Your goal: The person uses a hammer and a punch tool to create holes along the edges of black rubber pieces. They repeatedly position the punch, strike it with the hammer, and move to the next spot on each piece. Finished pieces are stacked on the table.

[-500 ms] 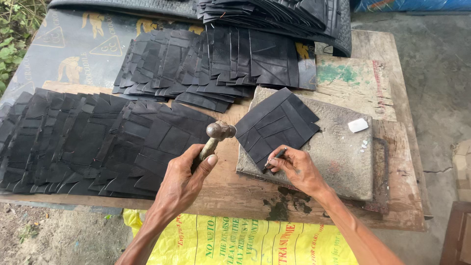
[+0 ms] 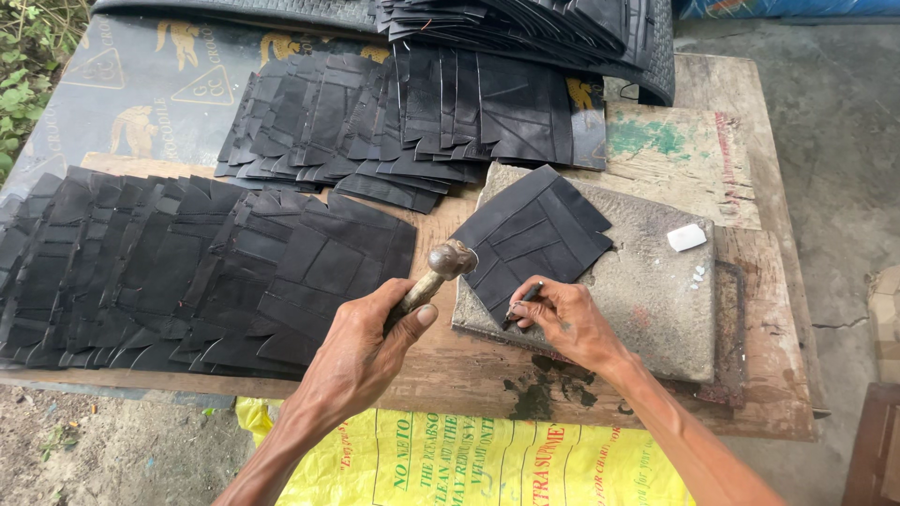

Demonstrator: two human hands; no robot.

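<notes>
Hammer (image 2: 448,265) in left hand (image 2: 361,351), punch (image 2: 521,303) in right hand (image 2: 565,320)

The hammer (image 2: 439,272) has a worn, rusty round head and a wooden handle, tilted head-up just off the slab's left edge. The black rubber patch (image 2: 532,236), stitched together from overlapping strips, lies flat and skewed diamond-wise. A thin dark punch (image 2: 521,302) stands on its near corner.
</notes>
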